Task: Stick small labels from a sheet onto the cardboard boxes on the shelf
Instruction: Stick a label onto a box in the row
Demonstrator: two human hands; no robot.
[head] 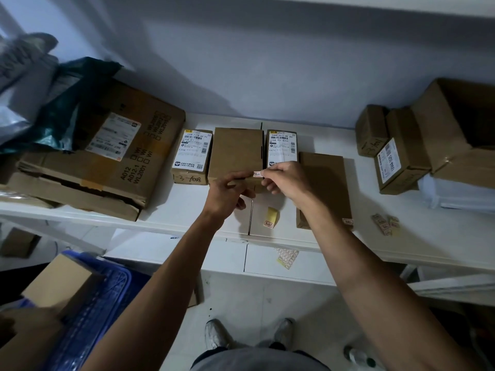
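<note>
left hand [227, 192] gripping near edge of plain cardboard box [235, 153], right hand [285, 180] pinching small label [257, 174] on that edge, yellow backing strip [271, 216] lying between the wrists

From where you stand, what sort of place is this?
Probably a parcel stockroom: cardboard boxes with barcode shipping labels line a white shelf, and a blue crate sits below.

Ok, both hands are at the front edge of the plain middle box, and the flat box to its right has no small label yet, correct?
No: the head view shows the flat box already bears a small label at its near right corner. The rest holds: left hand and right hand meet on a second label at the plain middle box's front edge.
</note>
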